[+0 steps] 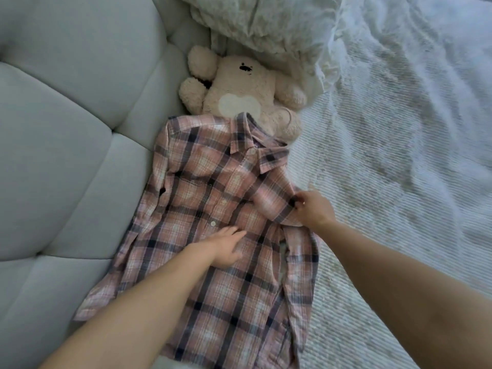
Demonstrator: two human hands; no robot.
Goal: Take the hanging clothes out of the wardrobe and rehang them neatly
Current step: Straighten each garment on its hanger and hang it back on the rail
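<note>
A pink, white and navy plaid shirt (202, 198) lies front up and buttoned on the bed, collar toward the far end and overlapping a plush bear. My left hand (226, 247) rests flat on the shirt's middle with its fingers straight. My right hand (312, 209) pinches a fold of the shirt's right sleeve or side, pulled in over the chest. No hanger and no wardrobe are in view.
A cream plush bear (239, 86) lies just beyond the collar. A padded grey headboard (66, 129) runs along the left. White textured bedding (386, 169) spreads to the right, with a ruffled pillow (261, 22) at the top.
</note>
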